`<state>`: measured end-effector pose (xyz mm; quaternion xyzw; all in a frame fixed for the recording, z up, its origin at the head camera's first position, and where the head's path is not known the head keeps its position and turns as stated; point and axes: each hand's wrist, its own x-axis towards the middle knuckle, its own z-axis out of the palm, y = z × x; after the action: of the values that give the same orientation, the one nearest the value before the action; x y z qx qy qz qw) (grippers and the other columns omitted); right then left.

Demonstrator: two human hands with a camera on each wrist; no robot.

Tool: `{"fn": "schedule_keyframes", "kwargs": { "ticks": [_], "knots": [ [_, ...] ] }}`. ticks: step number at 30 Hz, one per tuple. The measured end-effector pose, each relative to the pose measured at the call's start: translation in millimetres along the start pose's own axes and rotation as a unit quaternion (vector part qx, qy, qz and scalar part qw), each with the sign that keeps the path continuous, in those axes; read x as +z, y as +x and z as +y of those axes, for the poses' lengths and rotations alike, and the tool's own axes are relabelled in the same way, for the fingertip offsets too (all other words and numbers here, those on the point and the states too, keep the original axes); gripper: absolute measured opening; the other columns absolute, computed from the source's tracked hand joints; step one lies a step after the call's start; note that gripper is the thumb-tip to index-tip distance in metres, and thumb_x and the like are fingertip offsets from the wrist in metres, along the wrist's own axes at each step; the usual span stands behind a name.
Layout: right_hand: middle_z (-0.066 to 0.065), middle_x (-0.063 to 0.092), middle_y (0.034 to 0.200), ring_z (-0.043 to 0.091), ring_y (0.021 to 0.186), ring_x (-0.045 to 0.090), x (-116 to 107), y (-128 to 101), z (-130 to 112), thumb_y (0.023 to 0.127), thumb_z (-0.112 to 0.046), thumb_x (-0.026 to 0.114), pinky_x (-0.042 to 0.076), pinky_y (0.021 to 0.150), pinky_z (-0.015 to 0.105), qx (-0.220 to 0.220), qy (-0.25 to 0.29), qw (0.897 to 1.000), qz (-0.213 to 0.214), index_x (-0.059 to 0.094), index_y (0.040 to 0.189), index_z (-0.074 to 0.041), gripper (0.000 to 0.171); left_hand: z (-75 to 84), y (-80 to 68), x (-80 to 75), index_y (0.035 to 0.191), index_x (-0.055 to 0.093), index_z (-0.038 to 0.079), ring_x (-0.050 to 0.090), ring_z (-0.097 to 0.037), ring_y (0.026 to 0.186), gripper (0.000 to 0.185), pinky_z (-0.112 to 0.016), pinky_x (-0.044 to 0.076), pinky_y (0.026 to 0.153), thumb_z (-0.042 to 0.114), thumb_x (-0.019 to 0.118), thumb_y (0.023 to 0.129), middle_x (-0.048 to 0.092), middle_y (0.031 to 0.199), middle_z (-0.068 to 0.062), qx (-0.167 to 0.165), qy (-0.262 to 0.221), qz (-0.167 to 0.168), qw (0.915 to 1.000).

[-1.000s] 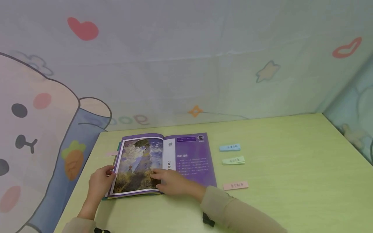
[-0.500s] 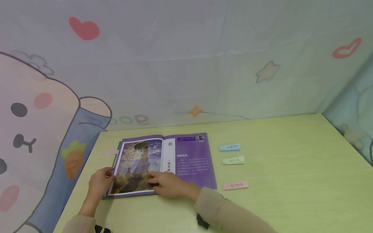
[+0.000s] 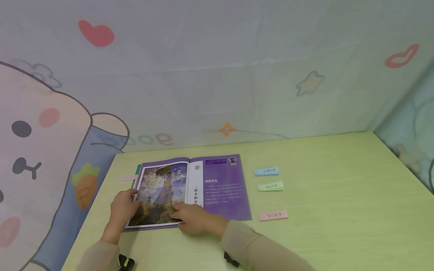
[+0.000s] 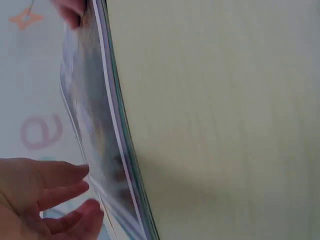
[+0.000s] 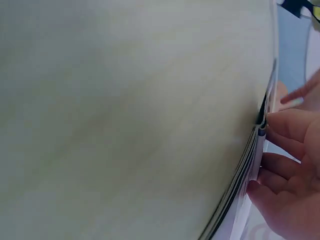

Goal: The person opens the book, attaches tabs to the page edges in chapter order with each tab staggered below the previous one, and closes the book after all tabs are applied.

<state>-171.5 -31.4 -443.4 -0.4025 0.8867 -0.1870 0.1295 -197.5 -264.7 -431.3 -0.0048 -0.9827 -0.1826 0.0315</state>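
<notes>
An open book (image 3: pixel 227 177) lies on the table, its left page (image 3: pixel 166 184) printed with a painting of a figure under a parasol, its right page purple with text. My left hand (image 3: pixel 123 206) is at the left page's outer edge, fingertips over the lower left of the painting. In the left wrist view that hand's fingers (image 4: pixel 62 175) are loosely bent, with a gap to the thumb. My right hand (image 3: pixel 194 218) rests its fingers on the lower right of the painting, near the spine. A pink paper tab (image 3: pixel 129 178) sticks out from the book's left side.
To the right of the book lie a blue sticky-note strip (image 3: pixel 266 171), a green one (image 3: pixel 270 186) and a pink one (image 3: pixel 273 215), all with handwriting. A printed cloth backdrop (image 3: pixel 203 75) hangs behind the pale yellow-green table (image 3: pixel 339 195).
My left hand has moved right, from the page's outer edge onto the painting's lower left. My right hand has slid slightly left and down across the page.
</notes>
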Motion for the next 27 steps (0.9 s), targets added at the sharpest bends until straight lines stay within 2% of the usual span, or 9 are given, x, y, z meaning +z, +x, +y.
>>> {"fn": "schedule_keyframes", "kwargs": {
  "ticks": [5,8,12,15,20,24,27],
  "knots": [
    [0.004,0.038,0.145,0.016,0.133,0.034,2.1,2.8,-0.2,0.092,-0.023,0.058,0.042,0.097,0.031,0.013,-0.060,0.998,-0.013,0.055,0.131,-0.018,0.039,29.7,10.9,17.9,0.106,0.061,-0.014,0.056,-0.045,0.090,0.030,-0.054,0.047,0.075,0.002,0.066,0.081,0.059,0.100,-0.032,0.050,0.019,0.016,0.9985],
    [0.003,0.039,0.144,0.015,0.133,0.035,2.4,3.9,-0.2,0.095,-0.027,0.054,0.043,0.096,0.030,0.009,-0.073,0.997,-0.017,0.055,0.132,-0.020,0.038,47.1,18.2,26.4,0.118,0.055,-0.012,0.051,-0.049,0.106,0.039,-0.058,0.043,0.087,0.006,0.065,0.085,0.052,0.118,-0.034,0.096,-0.004,-0.001,0.9953],
    [0.001,0.040,0.144,0.013,0.129,0.039,1.7,3.8,-0.4,0.097,-0.023,0.050,0.051,0.084,0.030,0.013,-0.073,0.997,-0.011,0.055,0.130,-0.023,0.034,67.7,26.6,36.2,0.133,0.043,-0.009,0.036,-0.051,0.123,0.051,-0.062,0.034,0.095,0.009,0.062,0.089,0.036,0.137,-0.034,0.189,-0.055,-0.037,0.9797],
    [-0.002,0.042,0.143,0.013,0.121,0.049,2.0,4.0,-0.2,0.096,-0.018,0.051,0.053,0.070,0.027,0.018,-0.076,0.997,0.000,0.057,0.129,-0.026,0.034,78.0,32.0,44.1,0.138,0.036,-0.007,0.030,-0.048,0.128,0.054,-0.060,0.031,0.100,0.010,0.058,0.092,0.030,0.143,-0.031,0.230,-0.069,-0.075,0.9679],
    [-0.005,0.046,0.139,0.013,0.096,0.063,4.9,4.6,-0.7,0.095,-0.016,0.053,0.051,0.059,0.025,0.018,-0.082,0.996,0.019,0.059,0.126,-0.028,0.034,82.9,37.5,53.1,0.139,0.032,-0.010,0.027,-0.047,0.130,0.054,-0.060,0.024,0.104,0.013,0.053,0.095,0.027,0.144,-0.030,0.240,-0.030,-0.121,0.9627],
    [-0.007,0.053,0.133,0.012,0.083,0.065,7.3,4.9,-1.6,0.092,-0.018,0.057,0.049,0.054,0.024,0.012,-0.102,0.994,0.048,0.062,0.121,-0.029,0.032,82.1,38.7,56.1,0.139,0.030,-0.011,0.026,-0.047,0.131,0.055,-0.058,0.023,0.104,0.014,0.051,0.096,0.026,0.144,-0.030,0.240,-0.004,-0.130,0.9620],
    [-0.009,0.058,0.126,0.011,0.083,0.065,8.8,5.7,-2.1,0.090,-0.022,0.059,0.049,0.054,0.024,0.010,-0.120,0.991,0.065,0.064,0.118,-0.030,0.030,82.8,38.5,56.6,0.139,0.030,-0.013,0.028,-0.048,0.130,0.054,-0.058,0.025,0.104,0.013,0.050,0.096,0.027,0.143,-0.032,0.245,0.014,-0.130,0.9607]
  ]
}}
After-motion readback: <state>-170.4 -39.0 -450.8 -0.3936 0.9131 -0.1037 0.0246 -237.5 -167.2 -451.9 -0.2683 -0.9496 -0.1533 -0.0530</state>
